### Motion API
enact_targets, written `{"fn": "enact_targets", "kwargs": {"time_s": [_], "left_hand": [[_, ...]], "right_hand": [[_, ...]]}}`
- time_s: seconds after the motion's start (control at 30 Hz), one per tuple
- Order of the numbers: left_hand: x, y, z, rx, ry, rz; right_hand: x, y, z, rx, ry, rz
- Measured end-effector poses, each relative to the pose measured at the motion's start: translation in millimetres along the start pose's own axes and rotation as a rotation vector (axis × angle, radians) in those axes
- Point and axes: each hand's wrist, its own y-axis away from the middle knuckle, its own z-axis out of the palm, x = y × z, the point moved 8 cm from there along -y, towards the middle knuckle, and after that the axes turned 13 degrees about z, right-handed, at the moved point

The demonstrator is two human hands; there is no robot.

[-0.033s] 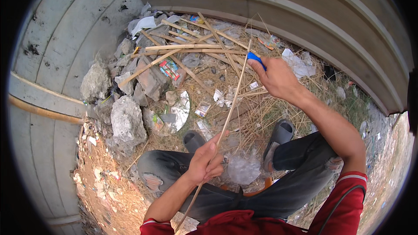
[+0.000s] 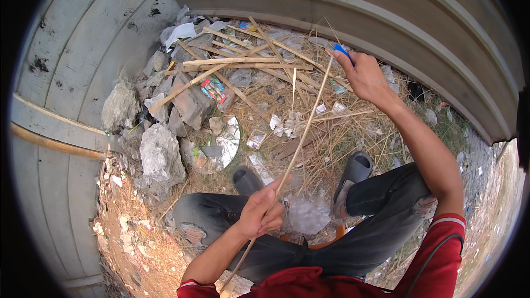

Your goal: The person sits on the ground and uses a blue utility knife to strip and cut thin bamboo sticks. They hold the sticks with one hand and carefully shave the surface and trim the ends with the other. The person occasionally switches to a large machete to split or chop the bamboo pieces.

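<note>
My left hand point(image 2: 259, 212) is closed around a long thin wooden stick point(image 2: 305, 134), which slants from my lap up to the right. In my right hand point(image 2: 368, 80) is a small blue-handled tool point(image 2: 342, 51), held at the far tip of the stick. Its blade, if it has one, is too small to make out. A pale sliver of wood point(image 2: 294, 86) shows just left of the stick's upper part.
Several wooden strips point(image 2: 237, 60) lie crossed over rocks point(image 2: 162, 152) and litter ahead. Corrugated metal sheets point(image 2: 381, 14) wall off the far side, and a grey panel point(image 2: 83, 49) stands at left. Dry grass and a clear plastic bag point(image 2: 309, 215) lie between my feet.
My right hand with the blue tool has slid up and right to the stick's tip. The stick's upper end has tilted right. A pale sliver has appeared beside it. My left hand keeps its place.
</note>
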Motion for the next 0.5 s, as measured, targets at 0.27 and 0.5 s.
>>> {"fn": "enact_targets", "kwargs": {"time_s": [0.27, 0.5], "left_hand": [[21.3, -19.0, -25.7, 0.152, -0.189, 0.283], [27.3, -31.2, -8.2, 0.143, -0.270, 0.324]], "right_hand": [[-28.3, 69.3, -12.2, -0.117, -0.106, -0.167], [-78.1, 166.4, 83.4, -0.581, 0.085, -0.404]]}}
